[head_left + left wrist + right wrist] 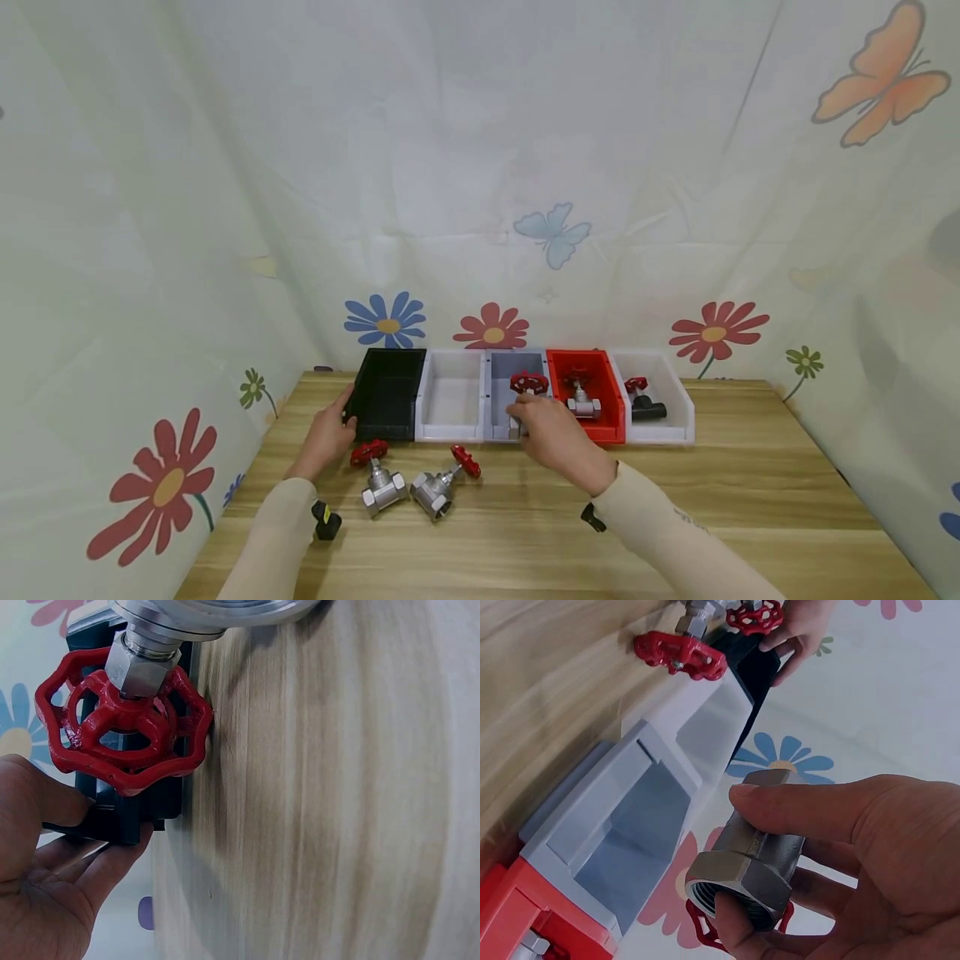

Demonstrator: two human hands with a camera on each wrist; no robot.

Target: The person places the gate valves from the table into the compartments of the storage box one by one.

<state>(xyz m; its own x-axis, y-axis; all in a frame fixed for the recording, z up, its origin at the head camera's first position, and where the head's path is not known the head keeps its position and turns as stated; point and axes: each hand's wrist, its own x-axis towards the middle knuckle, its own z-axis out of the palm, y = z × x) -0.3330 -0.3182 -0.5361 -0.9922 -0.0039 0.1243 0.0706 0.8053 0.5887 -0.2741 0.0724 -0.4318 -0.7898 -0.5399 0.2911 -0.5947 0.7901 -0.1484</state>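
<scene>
Nearest the head camera: pale right sleeve (675, 542), ending in right hand (558, 437); thumb along one side, fingers curled round the other, parted only by the body of a metal valve (761, 840) with red handwheel (529, 382). Location: between those fingers, over grey bin (630, 832) in the head view; contact with bin not determinable. Orientation: long axis from hex end to hex end, slanting across the fingers in the right wrist view, one threaded mouth facing that camera; stem crosswise, handwheel just beyond the fingers in the head view. Left hand (324, 439): thumb and fingers closed on side wall of black bin (386, 396). Near left fingers, on tabletop (510, 533): two similar valves. Handling, by judgement: grip body, not wheel; align long axis to fit between bin walls; lower gently; release only once settled.
</scene>
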